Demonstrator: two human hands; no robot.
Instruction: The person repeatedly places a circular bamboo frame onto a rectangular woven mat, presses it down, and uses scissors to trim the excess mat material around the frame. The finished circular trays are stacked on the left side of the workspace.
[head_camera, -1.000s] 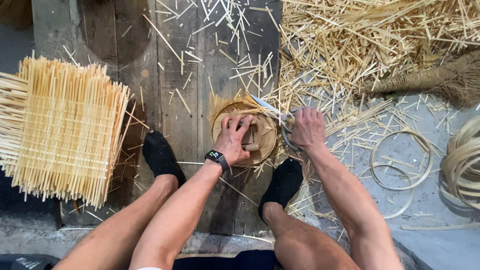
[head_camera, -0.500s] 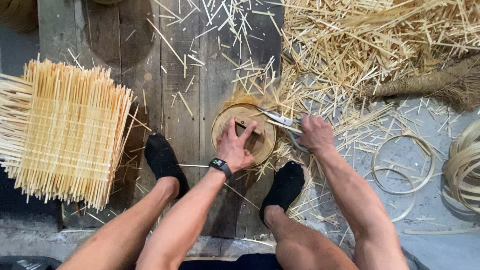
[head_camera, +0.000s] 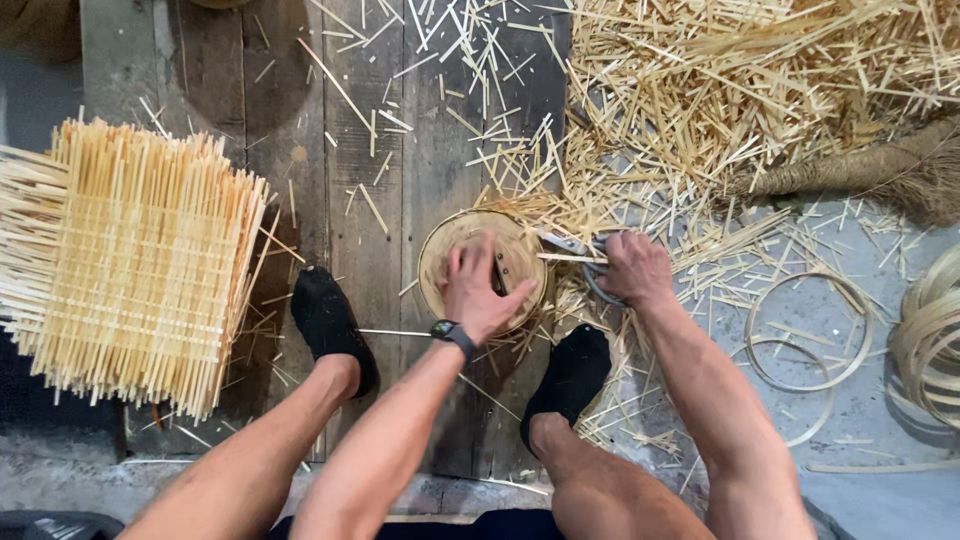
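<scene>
Trimming a small round woven piece on the plank floor.

The left hand (head_camera: 478, 292) lies flat with fingers spread, pressing down the round woven piece (head_camera: 482, 268) between the person's feet; the right hand (head_camera: 633, 268) is closed around the scissors (head_camera: 580, 262), whose blades meet the disc's right rim. Cutting close along the rim, with the disc pinned and turned bit by bit, looks like the clean way. Offcuts (head_camera: 750, 110) crowd the far right; bare planks (head_camera: 370, 150) lie open far left, and stacked mats (head_camera: 130, 260) stand well left.
</scene>
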